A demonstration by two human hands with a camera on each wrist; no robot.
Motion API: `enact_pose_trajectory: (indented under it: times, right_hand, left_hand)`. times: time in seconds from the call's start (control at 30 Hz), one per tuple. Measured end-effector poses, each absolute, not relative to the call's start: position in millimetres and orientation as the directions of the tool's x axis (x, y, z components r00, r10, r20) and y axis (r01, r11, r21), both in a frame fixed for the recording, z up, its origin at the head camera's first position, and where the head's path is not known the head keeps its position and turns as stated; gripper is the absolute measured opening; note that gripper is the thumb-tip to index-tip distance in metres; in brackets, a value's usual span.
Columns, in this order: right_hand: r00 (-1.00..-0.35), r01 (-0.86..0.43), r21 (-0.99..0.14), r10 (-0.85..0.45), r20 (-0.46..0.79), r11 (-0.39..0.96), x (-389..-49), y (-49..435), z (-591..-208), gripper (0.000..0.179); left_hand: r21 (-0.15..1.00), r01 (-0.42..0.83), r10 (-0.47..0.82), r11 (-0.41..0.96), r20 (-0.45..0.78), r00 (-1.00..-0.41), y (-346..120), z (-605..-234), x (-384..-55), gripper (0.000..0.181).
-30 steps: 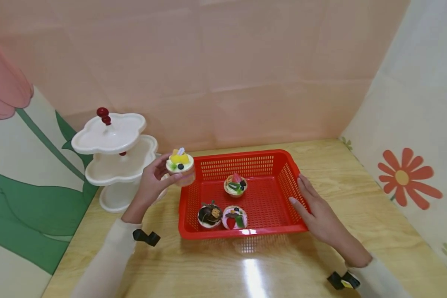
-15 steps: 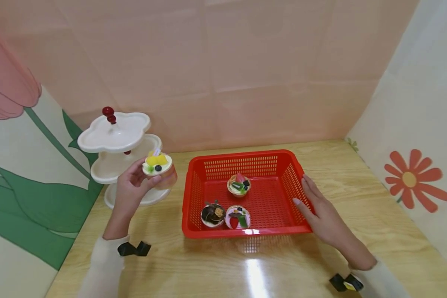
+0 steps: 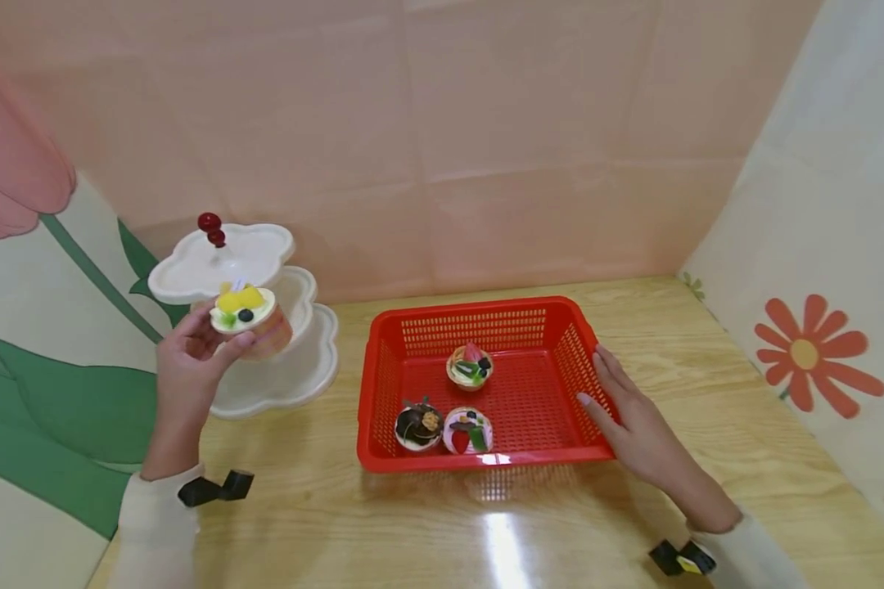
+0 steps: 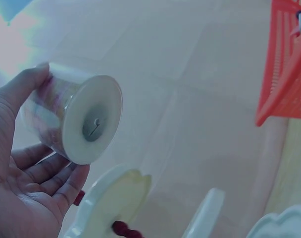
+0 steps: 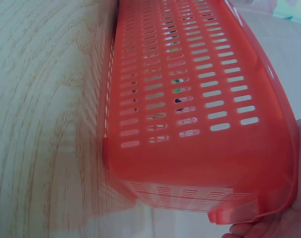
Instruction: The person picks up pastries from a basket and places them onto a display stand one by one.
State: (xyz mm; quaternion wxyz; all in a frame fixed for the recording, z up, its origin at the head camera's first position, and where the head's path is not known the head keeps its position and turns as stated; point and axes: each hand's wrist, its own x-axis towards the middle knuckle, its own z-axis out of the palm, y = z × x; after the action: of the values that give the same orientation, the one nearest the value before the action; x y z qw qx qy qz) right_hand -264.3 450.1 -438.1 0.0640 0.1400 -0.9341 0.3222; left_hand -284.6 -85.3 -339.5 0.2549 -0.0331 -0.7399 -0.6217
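Note:
My left hand (image 3: 191, 360) grips a cake cup (image 3: 265, 327) topped with yellow fruit, cream and a dark berry. It is tilted, in front of the white three-tier stand (image 3: 313, 384). From the left wrist, the cake cup's round flat base (image 4: 93, 121) shows, with thumb and fingers around its side. At the right end of the red basket (image 3: 479, 462), my right hand (image 3: 637, 425) lies against the rim with fingers extended. Inside the basket are a strawberry-topped tart (image 3: 469, 367), a chocolate cupcake (image 3: 418, 426) and a pink cupcake (image 3: 467, 431).
The stand's scalloped tiers carry a red knob (image 3: 209, 222) on top. Stand and basket share a wooden table (image 3: 354, 532), backed by a pink wall covering (image 3: 442, 147). A flower-printed panel (image 3: 818, 360) borders the right side.
My left hand has carried the cake cup leftward, from beside the basket's left end to the front of the stand. My right hand stays on the basket.

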Motion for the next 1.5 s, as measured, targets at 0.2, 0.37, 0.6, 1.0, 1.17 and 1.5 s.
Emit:
enact_pose_trajectory:
  times: [0.2,0.37,0.6,1.0,1.17,1.5]
  right_hand:
    - [-0.952,-0.307,-0.582,-0.23,0.203,0.753,-266.3,449.0,-436.0,0.073]
    - [-0.953,-0.301,-0.574,-0.223,0.204,0.761,-265.4,450.0,-434.8,0.073]
    - [-0.956,-0.291,-0.568,-0.215,0.199,0.77,-263.7,449.4,-437.2,0.074]
    - [-0.954,-0.297,-0.562,-0.221,0.201,0.772,-263.8,448.9,-436.9,0.073]
    - [-0.954,-0.297,-0.567,-0.219,0.202,0.768,-263.3,448.5,-437.7,0.073]
    - [-0.958,-0.286,-0.568,-0.212,0.195,0.772,-262.9,448.8,-437.4,0.074]
  left_hand:
    - [0.926,0.342,-0.349,0.161,0.377,-0.858,-99.6,-327.5,-284.4,0.053]
    - [0.934,0.343,-0.4,0.097,0.352,-0.846,-109.1,-319.2,-290.6,0.053]
    - [0.953,0.297,-0.475,0.056,0.287,-0.832,-126.7,-309.0,-301.7,0.057]
    - [0.971,0.216,-0.519,0.103,0.238,-0.821,-159.0,-294.6,-317.0,0.062]
    - [0.978,0.169,-0.517,0.118,0.206,-0.831,-169.4,-288.1,-324.5,0.07]
    - [0.967,0.088,-0.517,0.237,0.202,-0.832,-179.4,-282.3,-342.2,0.076]
